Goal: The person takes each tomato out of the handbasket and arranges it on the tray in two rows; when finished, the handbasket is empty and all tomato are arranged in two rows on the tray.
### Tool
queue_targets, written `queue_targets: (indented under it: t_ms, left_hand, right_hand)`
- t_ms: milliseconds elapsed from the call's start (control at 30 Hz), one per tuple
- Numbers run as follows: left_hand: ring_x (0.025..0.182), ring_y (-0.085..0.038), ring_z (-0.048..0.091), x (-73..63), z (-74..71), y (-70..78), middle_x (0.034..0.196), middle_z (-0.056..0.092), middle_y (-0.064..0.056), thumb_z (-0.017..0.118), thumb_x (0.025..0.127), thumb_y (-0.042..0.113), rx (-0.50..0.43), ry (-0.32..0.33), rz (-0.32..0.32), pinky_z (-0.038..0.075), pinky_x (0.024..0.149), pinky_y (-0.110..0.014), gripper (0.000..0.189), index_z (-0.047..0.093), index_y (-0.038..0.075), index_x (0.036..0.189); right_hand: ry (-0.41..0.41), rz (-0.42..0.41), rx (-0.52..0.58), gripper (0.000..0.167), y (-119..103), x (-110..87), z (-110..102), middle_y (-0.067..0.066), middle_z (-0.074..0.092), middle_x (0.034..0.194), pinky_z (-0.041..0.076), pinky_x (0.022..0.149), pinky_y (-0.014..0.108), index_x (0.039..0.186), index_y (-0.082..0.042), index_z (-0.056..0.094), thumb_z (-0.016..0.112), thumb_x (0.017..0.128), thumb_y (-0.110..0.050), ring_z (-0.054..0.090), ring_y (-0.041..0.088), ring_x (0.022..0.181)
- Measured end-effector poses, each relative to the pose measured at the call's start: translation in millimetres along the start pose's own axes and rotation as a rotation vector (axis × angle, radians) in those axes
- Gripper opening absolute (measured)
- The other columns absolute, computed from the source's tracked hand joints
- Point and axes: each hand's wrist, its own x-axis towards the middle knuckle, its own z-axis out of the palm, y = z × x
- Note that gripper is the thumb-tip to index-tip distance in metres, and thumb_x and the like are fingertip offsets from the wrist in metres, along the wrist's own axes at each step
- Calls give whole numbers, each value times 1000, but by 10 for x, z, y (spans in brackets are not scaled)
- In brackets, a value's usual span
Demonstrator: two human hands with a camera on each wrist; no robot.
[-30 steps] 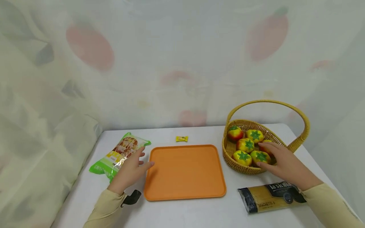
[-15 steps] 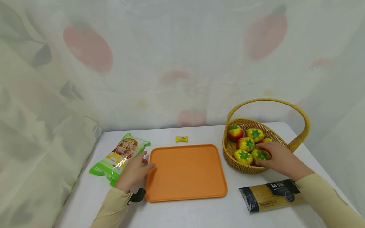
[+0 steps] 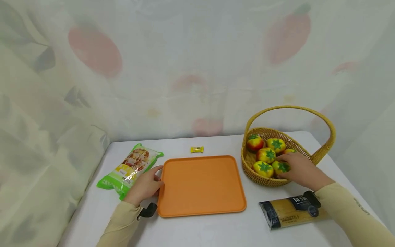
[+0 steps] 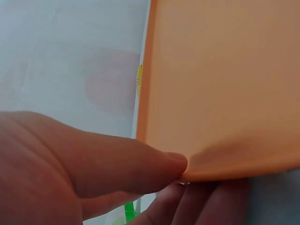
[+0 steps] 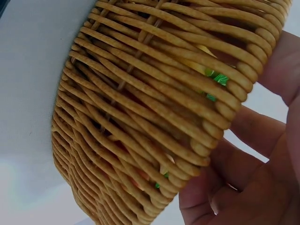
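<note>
My left hand (image 3: 145, 187) pinches the left edge of an orange tray (image 3: 202, 185), thumb over the rim and fingers underneath, as the left wrist view shows. My right hand (image 3: 303, 169) reaches over the front right of a wicker basket (image 3: 262, 180), thumb and fingers curled around a yellow-red tomato (image 3: 281, 167) with a green star-shaped top. Several similar tomatoes lie around it, including one at the front left (image 3: 263, 168). In the right wrist view the woven wall (image 5: 154, 93) hides most of the fruit, with my right hand's fingers (image 5: 239, 164) behind the rim.
A green and clear food bag (image 3: 132, 168) lies left of the tray, partly behind my left hand. Behind the tray is a small yellow wrapped sweet (image 3: 196, 149). A spaghetti pack (image 3: 291, 212) lies below my right forearm. The basket's tall handle (image 3: 287, 107) arches above it.
My left hand has moved right and taken hold of the tray's edge. The right hand's fingers have closed in around the front right tomato.
</note>
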Motion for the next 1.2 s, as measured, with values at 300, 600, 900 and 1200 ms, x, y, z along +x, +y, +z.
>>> queue_targets:
  t_ms: [300,600,900,1200]
  left_hand:
    - [67,-19,73,35,-2,11,113,72,-17,66,95,7,-30,-46,-46,63,63,-36,75,40,7,165]
    - [64,-24,75,96,-50,-26,107,71,-17,65,91,7,-96,-102,-61,65,61,-40,85,33,11,169]
    - [72,-24,76,119,-67,-47,109,70,-19,67,91,6,-145,-140,-76,66,63,-41,86,32,11,170]
    - [71,-23,76,126,-68,-63,109,70,-18,68,92,6,-156,-141,-68,66,63,-40,85,34,13,169]
  right_hand:
    - [-38,29,10,56,-25,25,-32,22,76,119,56,98,65,126,5,74,94,82,-25,68,45,111]
    - [-43,9,6,52,-36,56,-47,21,77,118,57,97,63,124,4,75,93,82,-21,69,43,110]
    - [-28,-24,22,52,-21,47,-126,21,77,118,55,98,65,123,4,75,93,81,-22,69,46,112]
    - [41,17,30,68,-94,-27,-427,35,66,137,46,106,75,140,6,66,88,88,-32,56,58,128]
